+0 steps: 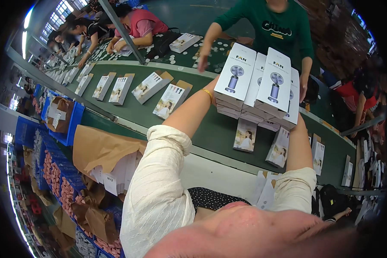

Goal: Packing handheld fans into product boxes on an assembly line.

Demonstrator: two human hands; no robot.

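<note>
Above the green conveyor belt, both my arms reach forward and carry a stack of white fan boxes, each with a purple handheld fan pictured on it. My left hand grips the stack's left side; a yellow band circles that wrist. On the right side, my right hand supports the stack, its fingers mostly hidden behind the cartons. Across the belt, a person in a green top has one hand at the stack's right side. That person's other hand is raised to the left, apart from the boxes.
Open-flapped picture boxes stand spaced along the belt, some beneath the stack. At left are a blue crate, a brown paper-wrapped carton and bins of pink parts. Several people work at a far table with white discs.
</note>
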